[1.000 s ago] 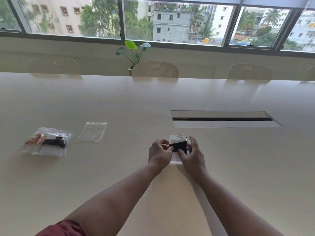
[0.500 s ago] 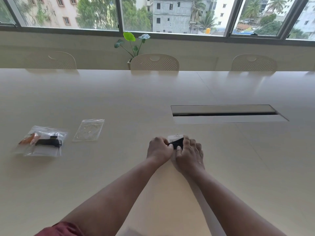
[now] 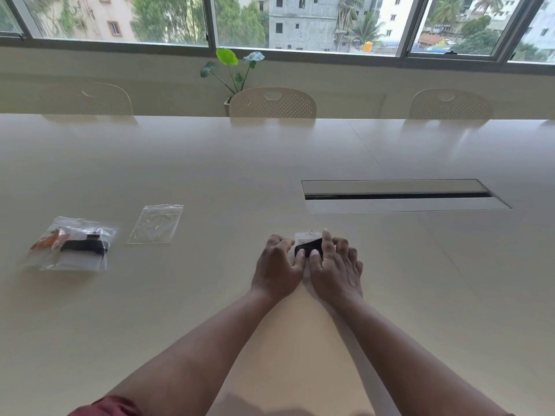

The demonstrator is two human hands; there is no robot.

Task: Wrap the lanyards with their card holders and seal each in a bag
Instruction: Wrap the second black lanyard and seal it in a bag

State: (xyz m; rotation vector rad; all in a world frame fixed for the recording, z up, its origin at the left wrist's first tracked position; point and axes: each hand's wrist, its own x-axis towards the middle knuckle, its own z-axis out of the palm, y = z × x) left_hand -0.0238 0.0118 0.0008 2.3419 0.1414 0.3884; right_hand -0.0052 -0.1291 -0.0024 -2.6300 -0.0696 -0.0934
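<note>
- Nearest, both hands met on the tabletop (image 3: 210, 295): the left hand (image 3: 277, 267) and right hand (image 3: 336, 268) curled onto the black lanyard (image 3: 309, 247), likely pinning its wrap against the card holder (image 3: 304, 236).
- The holder lay mostly hidden beneath them.
- Farther left lay an empty bag (image 3: 156, 224) and a filled bag (image 3: 72, 244), its contents unclear.

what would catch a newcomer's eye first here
Probably the two hands, left hand and right hand, pressed together mid-table over a black lanyard on its card holder. Far left lie a filled bag and an empty bag.
</note>
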